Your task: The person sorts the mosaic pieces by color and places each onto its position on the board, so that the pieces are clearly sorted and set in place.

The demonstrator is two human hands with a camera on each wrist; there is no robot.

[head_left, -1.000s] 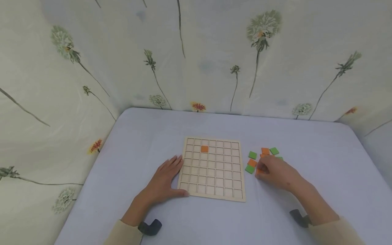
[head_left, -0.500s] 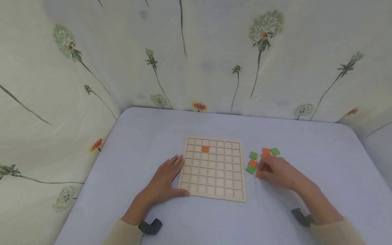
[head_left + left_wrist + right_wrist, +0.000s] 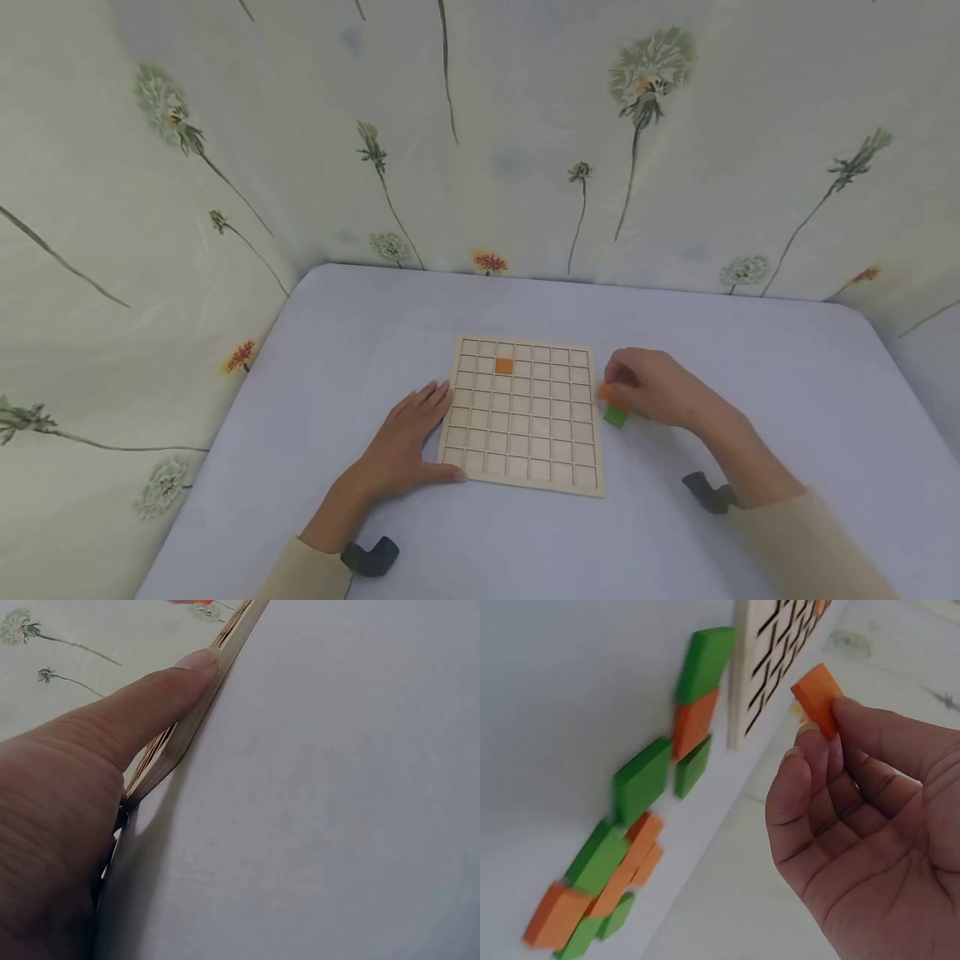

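Observation:
A square wooden grid board (image 3: 530,425) lies on the table, with one orange tile (image 3: 504,366) in a cell of its second row from the back. Along the board's left side, my left hand (image 3: 397,442) rests with fingers extended at the edge. Its thumb (image 3: 169,690) presses against the near edge by the corner. My right hand (image 3: 660,387) pinches another orange square tile (image 3: 817,694) between thumb and fingertips, raised beside the board's right edge. Below it sits a green tile (image 3: 616,416); the hand hides most other loose tiles in the head view.
In the right wrist view, several loose green tiles (image 3: 643,778) and orange tiles (image 3: 557,915) lie grouped on the white table (image 3: 360,325). A flower-patterned curtain (image 3: 510,167) stands behind the table and along its left side.
My right hand has lifted an orange tile from the near side of the loose tiles and moved left and away from me, toward the board. The left hand stays in place.

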